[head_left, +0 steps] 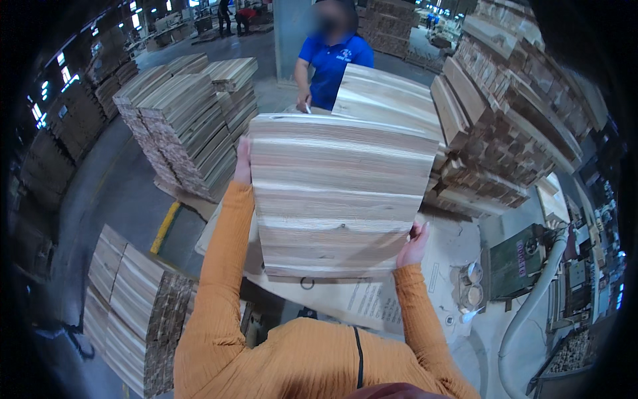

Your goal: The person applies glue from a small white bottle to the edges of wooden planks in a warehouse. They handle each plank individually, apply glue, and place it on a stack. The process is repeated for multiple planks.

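A wide wooden panel (339, 193), made of joined light and brown strips, is held up in front of me above a printed work surface (359, 302). My left hand (244, 161) grips its left edge, with the fingers hidden behind the wood. On the lower right edge, my right hand (413, 245) is closed around the side, fingertips partly showing. The panel is tilted, its broad face toward me. Behind it, a second striped panel (389, 93) stands near a co-worker in a blue shirt (332, 70).
Tall stacks of wooden boards (193, 120) stand at the far left. More piled timber (492, 113) rises at the right. Another board stack (126, 312) is near left. A clear container (472, 282) sits right of the surface, beside a green machine (518, 263) and a grey hose (531, 312).
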{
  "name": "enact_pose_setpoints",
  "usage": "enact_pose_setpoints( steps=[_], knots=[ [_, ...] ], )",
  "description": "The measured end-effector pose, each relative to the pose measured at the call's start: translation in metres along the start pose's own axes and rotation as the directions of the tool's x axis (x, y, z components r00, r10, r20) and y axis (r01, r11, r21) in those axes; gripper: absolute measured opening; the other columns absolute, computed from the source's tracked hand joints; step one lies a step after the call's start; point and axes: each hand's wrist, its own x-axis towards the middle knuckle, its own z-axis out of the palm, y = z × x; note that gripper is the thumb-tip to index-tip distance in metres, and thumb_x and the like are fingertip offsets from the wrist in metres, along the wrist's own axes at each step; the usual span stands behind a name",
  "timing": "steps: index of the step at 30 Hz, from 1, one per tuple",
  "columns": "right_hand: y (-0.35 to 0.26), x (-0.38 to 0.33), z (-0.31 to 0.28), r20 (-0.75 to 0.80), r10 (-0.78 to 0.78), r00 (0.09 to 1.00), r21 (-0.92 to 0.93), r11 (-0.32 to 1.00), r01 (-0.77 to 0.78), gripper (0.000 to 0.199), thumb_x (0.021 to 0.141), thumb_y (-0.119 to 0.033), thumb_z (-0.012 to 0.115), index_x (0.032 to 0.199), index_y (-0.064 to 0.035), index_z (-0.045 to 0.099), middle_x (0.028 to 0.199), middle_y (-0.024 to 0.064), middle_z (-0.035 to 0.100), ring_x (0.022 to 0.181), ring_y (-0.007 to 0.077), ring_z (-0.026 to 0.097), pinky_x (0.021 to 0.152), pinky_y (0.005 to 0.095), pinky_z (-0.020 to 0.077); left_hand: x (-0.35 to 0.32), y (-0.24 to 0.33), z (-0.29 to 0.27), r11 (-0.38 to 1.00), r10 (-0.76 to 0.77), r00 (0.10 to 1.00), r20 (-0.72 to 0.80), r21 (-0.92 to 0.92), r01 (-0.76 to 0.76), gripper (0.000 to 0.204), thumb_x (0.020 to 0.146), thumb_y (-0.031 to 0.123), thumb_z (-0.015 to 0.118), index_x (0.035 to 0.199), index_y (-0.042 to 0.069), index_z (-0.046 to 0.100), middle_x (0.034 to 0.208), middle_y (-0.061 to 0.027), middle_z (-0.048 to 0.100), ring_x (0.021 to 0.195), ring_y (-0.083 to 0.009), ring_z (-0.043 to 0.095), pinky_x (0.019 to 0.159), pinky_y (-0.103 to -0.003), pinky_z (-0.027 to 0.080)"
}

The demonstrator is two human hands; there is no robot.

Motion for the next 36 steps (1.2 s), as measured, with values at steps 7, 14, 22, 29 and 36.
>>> enact_pose_setpoints(
  steps=[7,14,22,29,36],
  knots=[
    [-0.027,-0.034,-0.021,-0.102,0.101,0.99,0.07,0.993,-0.094,0.041,0.09,-0.039,0.048,0.103,-0.0015,0.057,0.099,0.0063,0.059,0.095,0.018,0.054,0.085,0.0321,0.0421,-0.144,0.022,-0.006,0.838,0.364,0.926,-0.1,0.469,-0.278,0.066,0.088,0.058,0.042,0.124,0.002,0.047,0.118,-0.0154,0.055,0.109,-0.0251,0.054,0.093,-0.04,0.045],
    [-0.015,-0.077,-0.065,0.003,0.023,1.0,0.162,0.987,-0.023,0.049,0.09,-0.03,0.046,0.129,-0.0011,0.039,0.124,0.0124,0.049,0.113,0.0238,0.048,0.095,0.0364,0.0409,-0.27,0.008,0.011,0.612,0.758,0.624,-0.19,0.538,-0.58,0.083,0.083,0.064,0.036,0.122,-0.009,0.046,0.117,-0.0187,0.055,0.11,-0.0291,0.052,0.098,-0.04,0.039],
    [-0.007,-0.046,-0.086,0.116,0.144,0.983,0.146,0.976,-0.161,0.049,0.092,-0.03,0.044,0.133,-0.005,0.035,0.126,0.0123,0.048,0.113,0.025,0.048,0.096,0.0388,0.0415,-0.327,-0.054,0.154,0.41,0.804,0.592,0.045,0.68,-0.609,0.115,0.064,0.076,0.056,0.136,-0.008,0.026,0.136,-0.0191,0.037,0.124,-0.0267,0.039,0.105,-0.038,0.029],
    [-0.029,-0.079,-0.169,0.061,0.293,0.954,-0.11,0.952,-0.286,0.027,0.086,-0.026,0.051,0.108,-0.01,0.051,0.095,0.0053,0.059,0.082,0.0152,0.057,0.067,0.0309,0.0466,-0.366,-0.08,0.177,0.395,0.826,0.556,0.094,0.607,-0.69,0.118,0.059,0.075,0.063,0.134,-0.007,0.025,0.135,-0.0235,0.033,0.123,-0.0336,0.038,0.103,-0.046,0.033],
    [-0.119,-0.149,-0.254,-0.038,0.285,0.958,-0.112,0.951,-0.287,0.013,0.084,-0.023,0.054,0.082,-0.0106,0.054,0.068,-0.0005,0.055,0.056,0.008,0.049,0.046,0.02,0.0346,-0.369,-0.092,0.199,0.336,0.787,0.591,0.176,0.681,-0.65,0.113,0.063,0.067,0.065,0.135,-0.007,0.021,0.136,-0.0232,0.031,0.125,-0.0336,0.036,0.102,-0.044,0.034]
  ],
)
